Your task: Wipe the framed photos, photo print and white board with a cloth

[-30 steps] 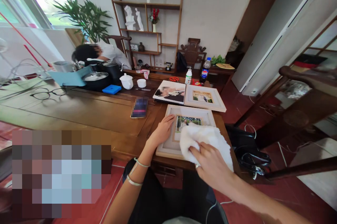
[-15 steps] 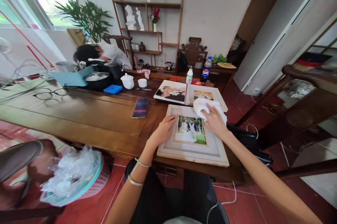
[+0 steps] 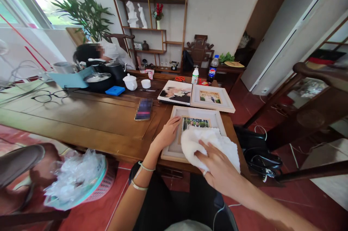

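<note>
A white-framed photo (image 3: pixel 195 115) lies flat at the near edge of the wooden table (image 3: pixel 89 115). My left hand (image 3: pixel 167 135) rests on the frame's left border, fingers flat and together, holding it down. My right hand (image 3: pixel 217 166) presses a white cloth (image 3: pixel 209 143) onto the lower part of the frame, covering most of the picture. Fingers of that hand are spread over the cloth.
Two more framed pictures (image 3: pixel 212 97) (image 3: pixel 176 92) lie beyond it. A phone (image 3: pixel 143 109), glasses (image 3: pixel 49 96), pots (image 3: pixel 98 79), a teapot (image 3: pixel 130 82) and bottles (image 3: pixel 212 68) sit on the table. A person (image 3: pixel 95 51) sits at the far side. A basket (image 3: pixel 78 184) stands on the floor left, a black bag (image 3: pixel 258 155) right.
My right hand has drawn the cloth from the frame's upper right corner down to its near part. My left hand has stayed on the frame's left border.
</note>
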The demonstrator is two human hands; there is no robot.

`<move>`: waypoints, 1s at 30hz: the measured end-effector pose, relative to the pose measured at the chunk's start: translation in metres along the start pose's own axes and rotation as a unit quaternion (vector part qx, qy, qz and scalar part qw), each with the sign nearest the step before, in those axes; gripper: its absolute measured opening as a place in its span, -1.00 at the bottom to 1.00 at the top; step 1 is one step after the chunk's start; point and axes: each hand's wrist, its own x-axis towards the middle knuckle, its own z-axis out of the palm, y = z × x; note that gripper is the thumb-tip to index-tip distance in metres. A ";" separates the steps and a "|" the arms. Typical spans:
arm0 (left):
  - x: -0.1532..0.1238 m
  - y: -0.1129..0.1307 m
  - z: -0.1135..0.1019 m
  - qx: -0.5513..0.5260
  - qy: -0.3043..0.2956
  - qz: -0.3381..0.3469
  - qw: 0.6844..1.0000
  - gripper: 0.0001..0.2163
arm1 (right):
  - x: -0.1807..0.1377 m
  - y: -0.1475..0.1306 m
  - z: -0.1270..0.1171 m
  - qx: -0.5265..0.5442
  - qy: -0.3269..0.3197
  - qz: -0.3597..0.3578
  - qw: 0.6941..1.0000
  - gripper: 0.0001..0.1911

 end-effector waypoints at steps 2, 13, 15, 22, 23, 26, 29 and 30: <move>0.000 0.001 -0.001 -0.002 -0.003 0.000 1.000 -0.59 | 0.009 0.015 0.006 -0.014 0.030 -0.003 0.999 -0.40; 0.000 0.002 -0.003 -0.010 -0.003 -0.001 1.000 -0.59 | 0.092 0.114 0.001 -0.173 0.128 0.083 0.973 -0.43; 0.000 0.002 -0.002 -0.013 0.000 0.000 1.000 -0.58 | 0.095 0.107 0.002 -0.158 0.085 0.061 0.982 -0.41; 0.000 0.001 0.000 -0.009 0.002 -0.002 1.000 -0.58 | 0.037 0.017 -0.005 -0.044 -0.050 0.036 0.997 -0.38; 0.000 0.000 0.001 -0.006 0.003 -0.001 1.000 -0.58 | 0.027 0.004 -0.008 -0.024 -0.065 0.030 0.997 -0.38; 0.000 -0.001 0.001 0.000 0.008 0.002 1.000 -0.58 | 0.005 -0.020 -0.015 0.026 -0.089 -0.001 0.996 -0.38; 0.000 -0.001 0.001 -0.005 0.009 0.008 1.000 -0.57 | 0.008 -0.015 -0.010 0.034 -0.068 -0.018 0.997 -0.35; 0.000 -0.001 0.001 -0.007 0.010 0.009 1.000 -0.57 | 0.014 -0.007 -0.006 0.022 -0.054 -0.012 0.998 -0.34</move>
